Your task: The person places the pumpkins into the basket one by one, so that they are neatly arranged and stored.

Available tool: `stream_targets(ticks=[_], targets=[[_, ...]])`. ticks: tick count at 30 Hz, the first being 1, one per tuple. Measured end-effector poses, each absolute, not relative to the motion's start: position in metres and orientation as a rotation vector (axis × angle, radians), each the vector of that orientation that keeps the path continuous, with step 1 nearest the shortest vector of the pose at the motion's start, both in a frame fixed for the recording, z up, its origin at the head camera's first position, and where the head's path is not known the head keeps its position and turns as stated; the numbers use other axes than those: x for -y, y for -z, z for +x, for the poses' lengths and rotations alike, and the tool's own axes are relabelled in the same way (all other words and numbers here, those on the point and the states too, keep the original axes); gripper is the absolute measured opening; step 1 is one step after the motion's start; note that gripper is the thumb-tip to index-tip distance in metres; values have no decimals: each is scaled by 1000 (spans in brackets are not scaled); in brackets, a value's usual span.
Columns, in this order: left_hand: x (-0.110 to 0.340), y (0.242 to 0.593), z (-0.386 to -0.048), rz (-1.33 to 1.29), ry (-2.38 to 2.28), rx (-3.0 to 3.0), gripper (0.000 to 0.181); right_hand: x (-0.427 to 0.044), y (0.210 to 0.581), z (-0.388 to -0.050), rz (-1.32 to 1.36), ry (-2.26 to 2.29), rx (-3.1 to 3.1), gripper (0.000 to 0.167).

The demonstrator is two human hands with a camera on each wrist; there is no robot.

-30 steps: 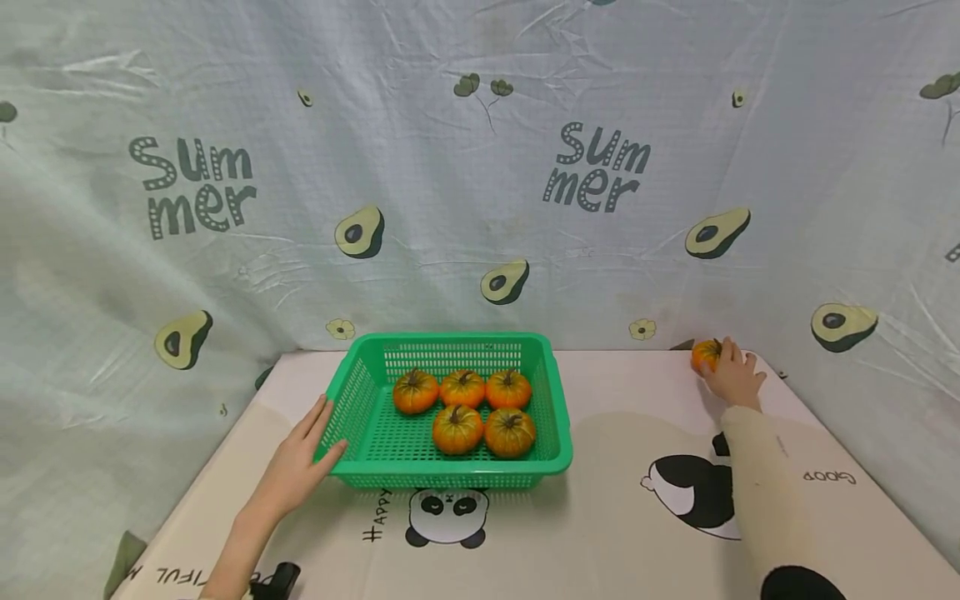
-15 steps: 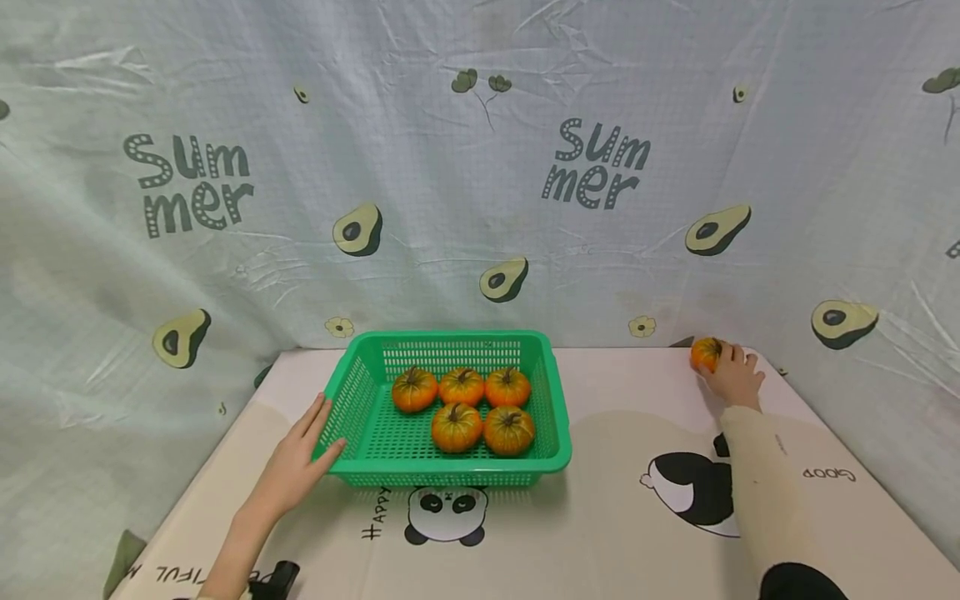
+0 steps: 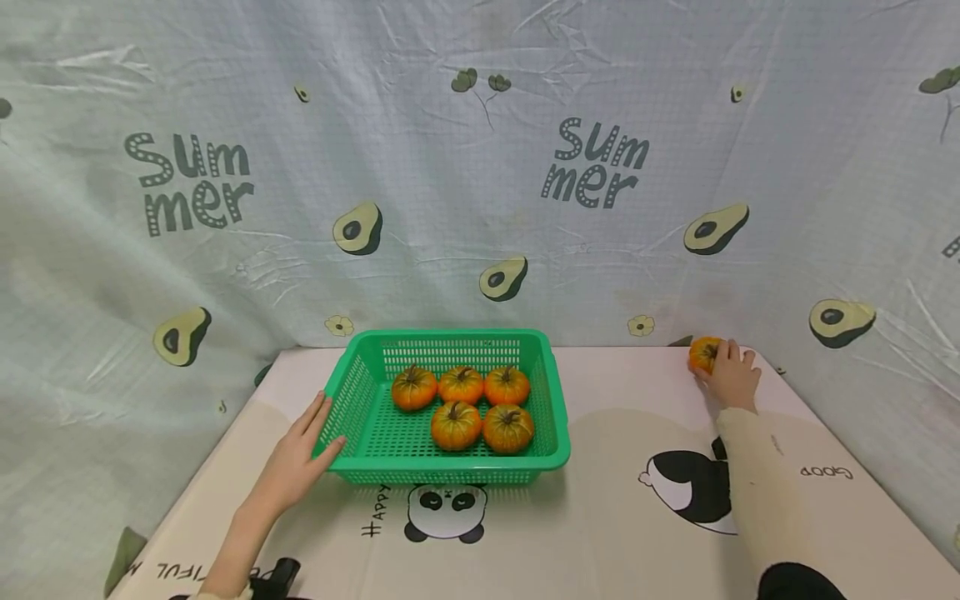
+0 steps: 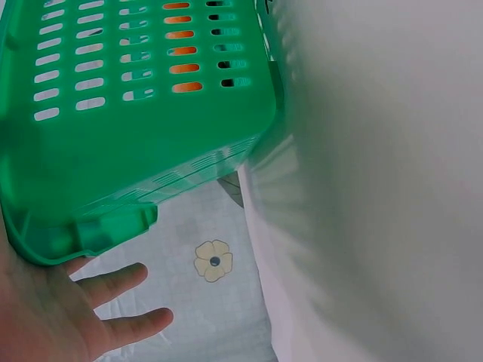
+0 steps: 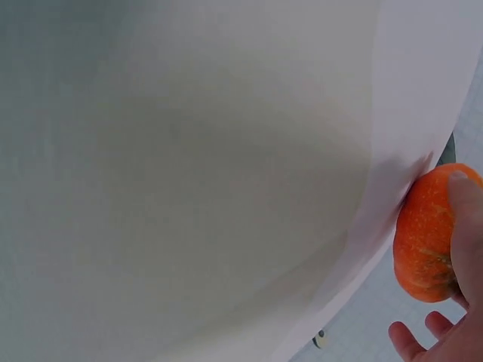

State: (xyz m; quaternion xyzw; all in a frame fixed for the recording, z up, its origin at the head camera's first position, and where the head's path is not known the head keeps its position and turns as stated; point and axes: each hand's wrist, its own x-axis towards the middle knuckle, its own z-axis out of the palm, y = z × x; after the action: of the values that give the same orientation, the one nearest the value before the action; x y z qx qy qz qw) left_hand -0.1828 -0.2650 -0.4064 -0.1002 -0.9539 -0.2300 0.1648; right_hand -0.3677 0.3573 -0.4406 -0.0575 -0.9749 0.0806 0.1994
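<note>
A green plastic basket point(image 3: 450, 463) with slotted walls stands on the table and holds several small orange pumpkins point(image 3: 456, 426). At its left side my left hand point(image 3: 292, 467) rests against the rim, fingers straight and spread. The left wrist view shows that hand point(image 4: 53, 317) beside the basket's corner point(image 4: 143, 143). Far off at the back right corner, my right hand point(image 3: 735, 379) holds another small pumpkin point(image 3: 702, 356). Up close in the right wrist view, the thumb lies on this pumpkin point(image 5: 423, 234) and two fingertips stick out below it; the other fingers are partly hidden.
A pale cloth with printed pandas and lettering covers the table point(image 3: 600, 517). Behind it hangs a light curtain point(image 3: 435, 167) with avocado prints, close to the table's back edge. A similar cloth hangs along the right side.
</note>
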Motion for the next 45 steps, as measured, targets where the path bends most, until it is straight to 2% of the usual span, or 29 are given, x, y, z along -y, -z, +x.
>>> stream_targets(ticks=[10,30,41,45], targets=[[265,406,-185,-300,671,2713,65,-353,440,-369,-187,-206,2660,66],[265,405,-188,-283,691,2732,66,-357,422,-363,78,-151,2617,72],[266,408,-185,-290,676,2723,65,-343,413,-352,171,-206,2679,81],[266,408,-184,-288,656,2717,64,-334,411,-347,221,-234,2671,78]])
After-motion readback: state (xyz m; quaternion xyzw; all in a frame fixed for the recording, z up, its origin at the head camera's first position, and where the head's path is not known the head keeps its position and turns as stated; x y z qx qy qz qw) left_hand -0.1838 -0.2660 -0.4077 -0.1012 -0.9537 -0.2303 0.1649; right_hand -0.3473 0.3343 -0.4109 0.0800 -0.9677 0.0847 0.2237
